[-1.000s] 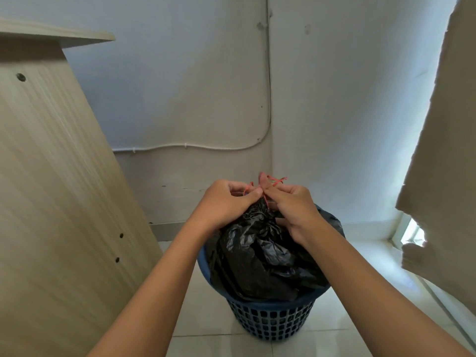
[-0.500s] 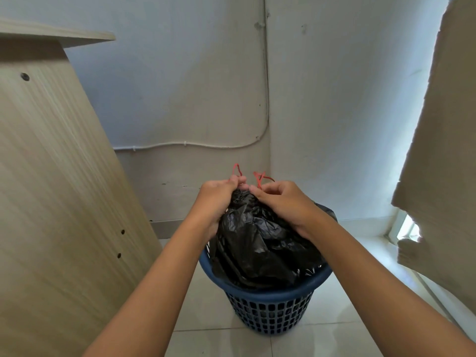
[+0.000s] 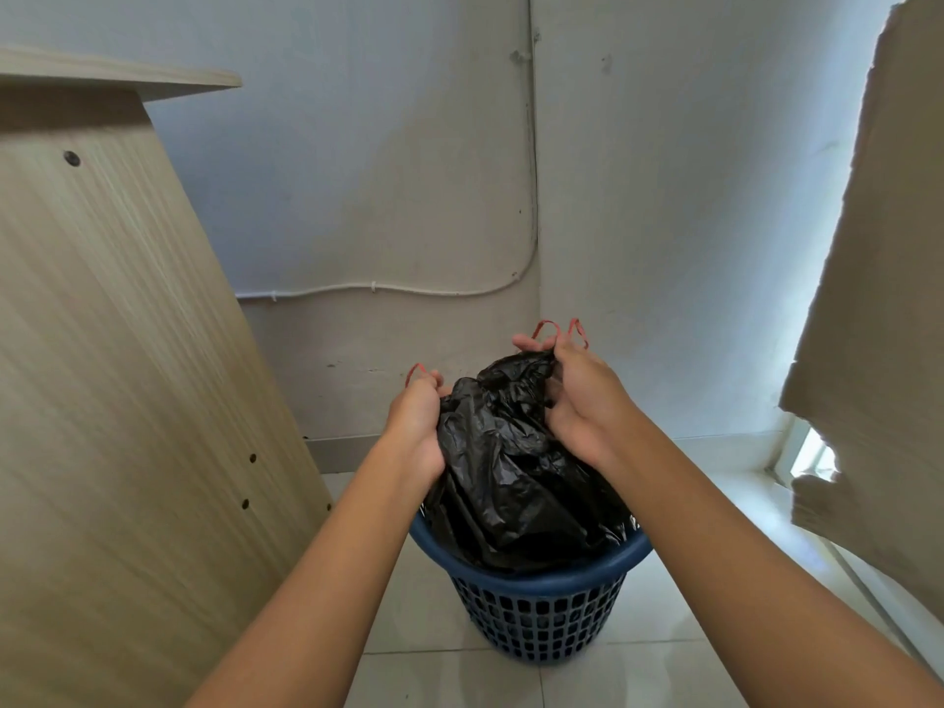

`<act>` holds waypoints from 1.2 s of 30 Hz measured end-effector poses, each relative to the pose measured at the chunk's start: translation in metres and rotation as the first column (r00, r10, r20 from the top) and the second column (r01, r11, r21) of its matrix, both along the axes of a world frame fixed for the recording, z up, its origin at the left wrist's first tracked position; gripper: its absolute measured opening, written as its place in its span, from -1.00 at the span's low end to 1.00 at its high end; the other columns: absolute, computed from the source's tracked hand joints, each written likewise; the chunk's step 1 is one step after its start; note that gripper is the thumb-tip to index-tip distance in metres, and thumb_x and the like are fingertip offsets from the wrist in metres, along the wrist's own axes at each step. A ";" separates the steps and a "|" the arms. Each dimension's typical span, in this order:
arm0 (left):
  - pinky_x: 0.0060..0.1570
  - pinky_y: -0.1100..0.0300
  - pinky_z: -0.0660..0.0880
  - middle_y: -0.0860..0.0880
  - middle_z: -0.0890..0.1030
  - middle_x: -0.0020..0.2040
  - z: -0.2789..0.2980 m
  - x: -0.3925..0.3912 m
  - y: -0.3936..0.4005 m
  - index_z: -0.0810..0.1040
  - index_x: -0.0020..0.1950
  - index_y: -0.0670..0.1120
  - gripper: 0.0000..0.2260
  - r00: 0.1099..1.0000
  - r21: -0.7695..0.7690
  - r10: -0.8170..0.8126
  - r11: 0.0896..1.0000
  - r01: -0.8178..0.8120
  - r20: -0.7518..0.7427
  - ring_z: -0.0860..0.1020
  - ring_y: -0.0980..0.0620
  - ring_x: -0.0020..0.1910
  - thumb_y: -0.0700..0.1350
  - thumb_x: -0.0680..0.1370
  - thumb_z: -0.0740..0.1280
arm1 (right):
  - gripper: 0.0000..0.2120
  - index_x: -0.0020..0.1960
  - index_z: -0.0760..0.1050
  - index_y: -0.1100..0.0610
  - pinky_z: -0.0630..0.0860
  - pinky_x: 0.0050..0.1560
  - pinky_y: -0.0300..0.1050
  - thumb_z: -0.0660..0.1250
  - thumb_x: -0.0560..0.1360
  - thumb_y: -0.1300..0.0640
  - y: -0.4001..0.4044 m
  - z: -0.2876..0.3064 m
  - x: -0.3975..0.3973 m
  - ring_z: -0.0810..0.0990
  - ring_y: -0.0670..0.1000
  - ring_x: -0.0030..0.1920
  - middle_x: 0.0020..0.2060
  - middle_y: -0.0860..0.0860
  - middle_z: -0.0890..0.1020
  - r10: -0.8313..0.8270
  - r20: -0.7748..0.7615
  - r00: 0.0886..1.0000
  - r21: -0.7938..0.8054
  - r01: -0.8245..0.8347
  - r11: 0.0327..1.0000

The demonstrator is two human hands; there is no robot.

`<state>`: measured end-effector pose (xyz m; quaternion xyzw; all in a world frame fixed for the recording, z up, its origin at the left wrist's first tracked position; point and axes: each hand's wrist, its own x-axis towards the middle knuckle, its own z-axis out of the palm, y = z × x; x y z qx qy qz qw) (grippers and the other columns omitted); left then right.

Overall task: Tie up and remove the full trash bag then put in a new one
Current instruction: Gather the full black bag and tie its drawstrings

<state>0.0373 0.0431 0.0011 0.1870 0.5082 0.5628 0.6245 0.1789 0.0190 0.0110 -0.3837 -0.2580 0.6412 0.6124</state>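
Cornered by walls, blue basket [image 3: 536, 613] holds black bag [image 3: 505, 467]; left hand [image 3: 416, 426] and right hand [image 3: 582, 396] pinch its red drawstrings [image 3: 545, 327].

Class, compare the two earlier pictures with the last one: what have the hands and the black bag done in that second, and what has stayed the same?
The hands have drawn apart: the left hand went left and lower, the right hand right and higher, each still pinching the red drawstring. The black trash bag has risen further out of the blue basket. The basket, the wooden panel and the wall cable are unchanged.
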 end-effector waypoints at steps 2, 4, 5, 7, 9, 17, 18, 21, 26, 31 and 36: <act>-0.49 0.22 0.42 -0.03 0.47 -0.55 0.000 0.000 -0.002 0.37 -0.17 -0.06 -0.72 1.000 -0.007 0.015 1.000 -0.015 0.002 0.46 0.05 -0.60 -0.14 0.73 0.08 | -0.45 -0.42 0.54 0.10 0.50 -0.06 0.00 0.09 0.70 0.11 0.000 0.001 -0.001 0.58 0.06 0.01 -0.06 0.03 0.68 0.002 -0.090 0.996 -0.029 -0.005 1.000; -0.33 0.11 0.43 -0.07 0.47 -0.36 -0.003 -0.003 0.000 0.39 -0.16 -0.04 -0.72 0.997 -0.004 0.068 0.998 -0.068 0.028 0.48 0.01 -0.42 -0.16 0.73 0.06 | -0.50 -0.39 0.52 0.10 0.49 -0.11 0.00 0.11 0.70 0.13 0.001 0.000 0.000 0.57 0.04 -0.08 -0.12 0.02 0.66 -0.024 -0.159 0.987 -0.074 0.012 0.997; -0.30 0.09 0.43 -0.06 0.42 -0.29 -0.008 -0.006 0.005 0.39 -0.16 -0.04 -0.72 0.994 -0.006 0.099 0.995 -0.099 0.036 0.44 0.00 -0.35 -0.16 0.73 0.06 | -0.58 -0.31 0.47 0.10 0.48 -0.16 0.00 0.10 0.70 0.12 0.002 -0.001 0.000 0.58 0.04 -0.10 -0.13 0.00 0.66 -0.046 -0.173 0.984 -0.094 0.030 0.995; -0.36 0.15 0.47 -0.04 0.37 -0.27 -0.010 -0.012 0.008 0.38 -0.17 -0.04 -0.72 0.987 -0.012 0.149 0.989 -0.149 0.058 0.40 0.01 -0.33 -0.22 0.70 0.06 | -0.66 -0.22 0.39 0.06 0.49 -0.15 0.04 0.09 0.71 0.06 0.005 -0.003 0.002 0.59 0.04 -0.07 -0.12 -0.04 0.67 -0.088 -0.199 0.976 -0.131 0.062 0.989; -0.36 0.19 0.49 -0.02 0.45 -0.26 -0.011 -0.016 0.009 0.38 -0.17 -0.05 -0.71 0.980 0.001 0.183 0.983 -0.184 0.081 0.43 0.05 -0.32 -0.29 0.67 0.03 | -0.70 -0.16 0.37 0.06 0.51 0.04 0.18 0.09 0.71 0.00 0.009 -0.006 0.008 0.62 0.07 0.02 -0.13 -0.06 0.70 -0.130 -0.190 0.973 -0.127 0.106 0.986; -0.20 0.21 0.48 0.04 0.50 -0.33 0.025 -0.031 0.012 0.45 -0.17 -0.04 -0.66 0.877 0.214 0.077 0.956 -0.200 0.474 0.48 0.10 -0.32 -0.30 0.68 0.02 | -0.86 0.02 0.32 0.08 0.57 0.02 0.20 0.03 0.70 0.11 0.010 -0.002 0.019 0.59 0.22 -0.02 -0.05 0.03 0.76 -0.075 -0.041 0.996 0.031 0.076 0.997; -0.31 0.26 0.37 0.08 0.46 -0.36 0.029 -0.034 0.013 0.45 -0.18 -0.02 -0.67 0.856 0.225 0.067 0.952 -0.209 0.512 0.41 0.13 -0.40 -0.29 0.66 0.03 | -0.90 0.05 0.30 0.08 0.57 -0.03 0.17 0.03 0.68 0.13 0.012 0.000 0.019 0.59 0.20 -0.01 -0.04 0.03 0.75 -0.060 -0.084 0.995 0.022 0.062 0.998; -0.35 0.24 0.16 0.09 0.30 -0.40 0.034 -0.043 0.015 0.40 -0.24 0.01 -0.66 0.814 0.229 0.055 0.947 -0.227 0.578 0.18 0.10 -0.45 -0.25 0.65 0.01 | -0.95 0.07 0.24 0.12 0.56 0.06 0.20 0.03 0.66 0.23 0.016 0.007 0.023 0.65 0.13 0.04 -0.02 0.08 0.75 -0.104 -0.258 0.960 -0.038 0.098 0.994; -0.22 0.17 0.43 0.03 0.21 -0.52 0.033 -0.058 0.015 0.36 -0.26 -0.01 -0.64 0.777 0.191 0.149 0.925 -0.327 0.611 0.21 0.06 -0.53 -0.17 0.71 0.00 | -0.81 -0.03 0.33 0.11 0.40 0.23 0.14 -0.01 0.69 0.21 0.018 0.010 0.041 0.62 0.12 0.06 -0.07 0.05 0.73 -0.244 -0.304 0.921 -0.091 0.227 0.970; -0.27 0.21 0.40 0.03 0.21 -0.59 0.028 -0.073 0.018 0.35 -0.25 0.01 -0.60 0.790 0.179 0.204 0.913 -0.367 0.579 0.20 0.09 -0.57 -0.21 0.71 -0.07 | -0.76 -0.08 0.33 0.12 0.58 -0.08 0.02 -0.01 0.71 0.19 0.021 0.005 0.066 0.30 0.00 -0.42 -0.42 0.01 0.31 -0.332 -0.452 0.828 -0.105 0.320 0.942; -0.24 0.19 0.44 0.04 0.20 -0.59 0.024 -0.079 0.019 0.37 -0.21 0.02 -0.62 0.873 0.202 0.222 0.921 -0.334 0.434 0.21 0.07 -0.51 -0.25 0.69 -0.06 | -0.63 -0.24 0.21 0.05 0.08 -0.47 -0.18 -0.07 0.73 0.04 0.020 -0.002 0.077 0.07 -0.04 -0.56 -0.54 -0.05 0.10 -0.374 -0.320 0.871 -0.128 0.351 0.928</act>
